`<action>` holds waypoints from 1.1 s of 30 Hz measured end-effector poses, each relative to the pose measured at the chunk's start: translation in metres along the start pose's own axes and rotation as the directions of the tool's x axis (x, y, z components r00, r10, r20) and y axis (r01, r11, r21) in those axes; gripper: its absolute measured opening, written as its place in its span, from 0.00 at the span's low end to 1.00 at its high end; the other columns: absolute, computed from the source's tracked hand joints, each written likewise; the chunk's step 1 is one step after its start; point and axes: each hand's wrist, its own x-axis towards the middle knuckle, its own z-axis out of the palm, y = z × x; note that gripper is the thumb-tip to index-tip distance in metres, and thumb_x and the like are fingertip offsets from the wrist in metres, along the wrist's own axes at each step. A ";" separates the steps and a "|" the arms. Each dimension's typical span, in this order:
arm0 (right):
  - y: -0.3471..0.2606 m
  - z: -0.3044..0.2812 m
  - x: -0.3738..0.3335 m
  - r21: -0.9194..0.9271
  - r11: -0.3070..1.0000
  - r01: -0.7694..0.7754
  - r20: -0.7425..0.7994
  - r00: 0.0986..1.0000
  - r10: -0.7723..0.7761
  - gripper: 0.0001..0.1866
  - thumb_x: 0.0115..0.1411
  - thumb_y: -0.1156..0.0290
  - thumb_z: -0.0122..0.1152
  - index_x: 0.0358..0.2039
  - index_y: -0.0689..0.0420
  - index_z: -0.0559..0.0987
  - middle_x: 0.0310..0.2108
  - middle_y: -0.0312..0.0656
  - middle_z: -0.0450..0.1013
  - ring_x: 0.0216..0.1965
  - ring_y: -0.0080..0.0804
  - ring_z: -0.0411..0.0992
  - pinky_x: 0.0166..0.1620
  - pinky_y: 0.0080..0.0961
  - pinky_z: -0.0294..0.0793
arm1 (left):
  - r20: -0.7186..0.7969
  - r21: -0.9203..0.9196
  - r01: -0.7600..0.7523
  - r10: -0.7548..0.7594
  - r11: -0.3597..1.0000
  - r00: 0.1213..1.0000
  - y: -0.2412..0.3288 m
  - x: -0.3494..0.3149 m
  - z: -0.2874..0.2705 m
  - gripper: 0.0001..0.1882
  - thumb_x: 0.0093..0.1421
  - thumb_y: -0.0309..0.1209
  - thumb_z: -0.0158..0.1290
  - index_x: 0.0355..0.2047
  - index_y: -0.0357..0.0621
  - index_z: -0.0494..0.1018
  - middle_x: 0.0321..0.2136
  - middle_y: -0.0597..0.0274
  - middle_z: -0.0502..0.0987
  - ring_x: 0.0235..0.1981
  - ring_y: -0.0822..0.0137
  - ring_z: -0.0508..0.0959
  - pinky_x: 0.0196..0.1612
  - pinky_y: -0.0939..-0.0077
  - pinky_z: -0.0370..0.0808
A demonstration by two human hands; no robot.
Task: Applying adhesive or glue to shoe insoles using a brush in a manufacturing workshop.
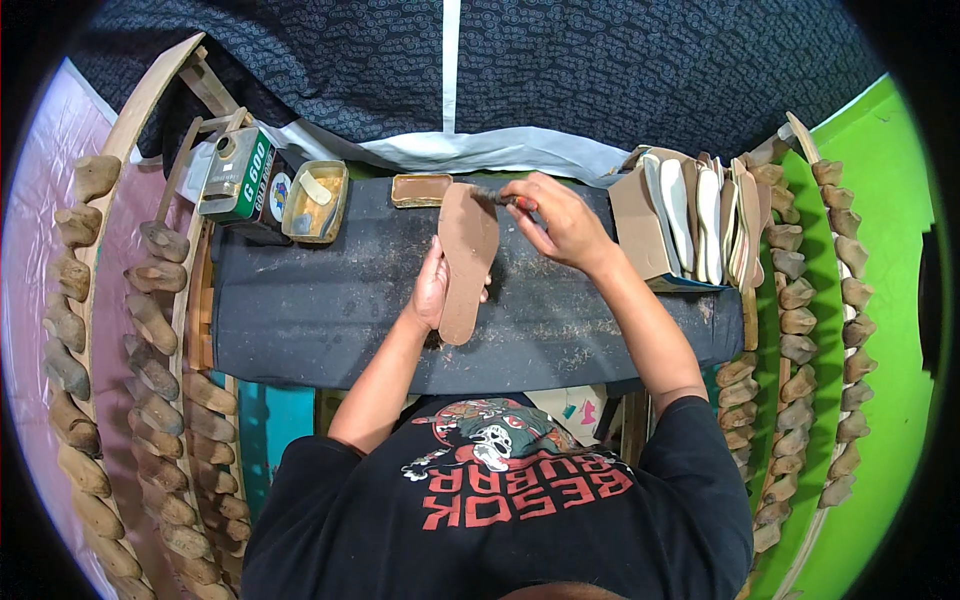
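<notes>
A flat brown shoe insole (466, 270) is held up over the table, toe end away from me. My left hand (430, 288) grips it from the left and beneath, the thumb along its edge and fingertips showing at the right edge. My right hand (556, 222) is closed around a thin tool with a dark, rough tip and a bit of red, which looks like a small brush (487, 194). Its tip lies at the insole's upper right edge. Just beyond the insole's toe sits a shallow rectangular tray (396, 200) with brown contents.
A dark cloth-covered table (300, 310) bears scattered crumbs. At back left stand a green metal can (236, 172) and a cut-open yellowish container (316, 238). A cardboard box (640, 225) of upright insoles stands at right. Racks of wooden shoe lasts (154, 320) flank both sides.
</notes>
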 end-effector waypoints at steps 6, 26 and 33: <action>-0.010 0.005 -0.007 0.045 0.989 0.138 0.095 0.985 -0.141 0.15 0.57 0.80 0.64 0.45 0.59 0.76 0.28 0.43 0.69 0.29 0.42 0.71 0.35 0.37 0.73 | -0.085 -0.047 -0.075 0.071 0.996 0.994 -0.006 -0.006 0.007 0.37 0.72 0.65 0.31 0.63 0.49 0.67 0.47 0.59 0.79 0.39 0.62 0.82 0.35 0.63 0.83; -0.037 0.012 -0.015 0.259 0.942 0.215 0.180 0.947 -0.266 0.13 0.53 0.80 0.63 0.40 0.59 0.76 0.26 0.43 0.71 0.27 0.43 0.72 0.32 0.37 0.73 | -0.118 -0.122 -0.157 0.142 0.980 0.983 0.002 -0.035 0.024 0.37 0.72 0.64 0.31 0.64 0.52 0.66 0.51 0.60 0.78 0.43 0.62 0.80 0.39 0.62 0.81; -0.003 0.006 0.024 0.042 0.981 0.187 -0.002 0.982 -0.187 0.12 0.53 0.82 0.63 0.40 0.62 0.76 0.29 0.43 0.72 0.29 0.43 0.73 0.34 0.35 0.74 | 0.080 -0.130 -0.056 0.067 0.990 0.995 -0.010 -0.033 0.013 0.36 0.72 0.64 0.31 0.62 0.52 0.69 0.50 0.60 0.77 0.42 0.58 0.77 0.39 0.59 0.77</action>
